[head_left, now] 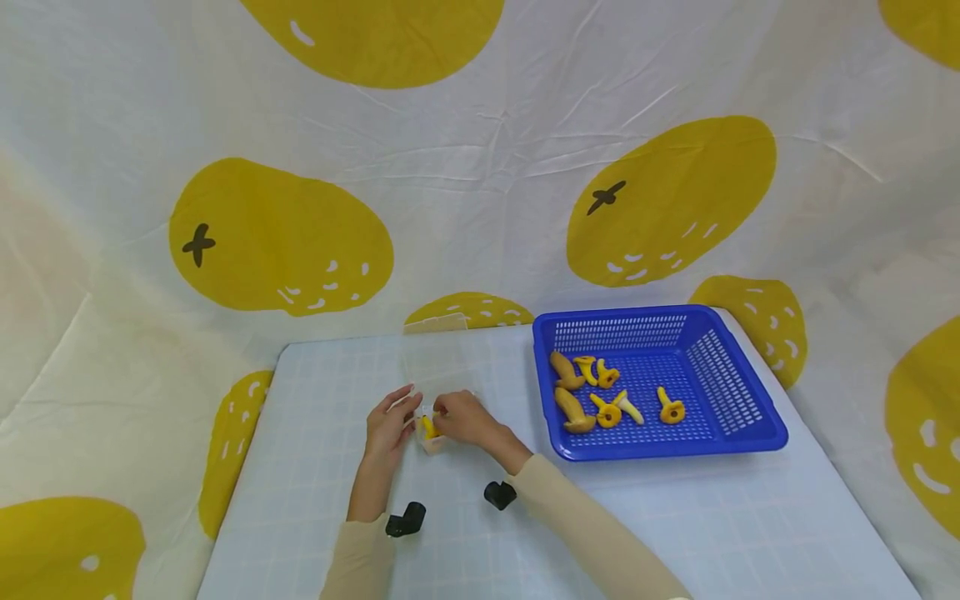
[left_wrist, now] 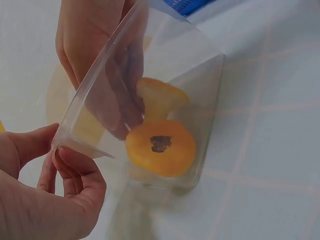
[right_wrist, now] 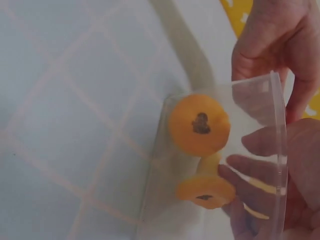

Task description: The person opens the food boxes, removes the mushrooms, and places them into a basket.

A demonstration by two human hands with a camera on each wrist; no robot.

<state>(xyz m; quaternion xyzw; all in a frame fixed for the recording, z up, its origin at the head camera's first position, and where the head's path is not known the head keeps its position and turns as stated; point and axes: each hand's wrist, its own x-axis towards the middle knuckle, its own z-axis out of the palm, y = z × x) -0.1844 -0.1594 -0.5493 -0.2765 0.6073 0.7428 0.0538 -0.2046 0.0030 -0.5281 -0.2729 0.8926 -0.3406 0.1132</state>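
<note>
A clear plastic box (head_left: 432,447) stands on the table with yellow chanterelle mushrooms inside. My left hand (head_left: 386,429) pinches its rim between thumb and fingers, as the left wrist view shows. Reaching down into the box, my right hand (head_left: 463,418) has its fingertips against the stem of one chanterelle (right_wrist: 206,191). Another chanterelle (right_wrist: 200,125) lies beside that one, its round orange cap with a dark centre turned to the box wall. The right thumb is partly hidden behind the fingers in the left wrist view.
To the right stands a blue plastic basket (head_left: 675,452). It holds several yellow chanterelles (head_left: 671,408) and two thick brown mushrooms (head_left: 576,412). A clear flat piece (head_left: 435,324) rises at the table's back edge, before a patterned curtain (head_left: 480,233).
</note>
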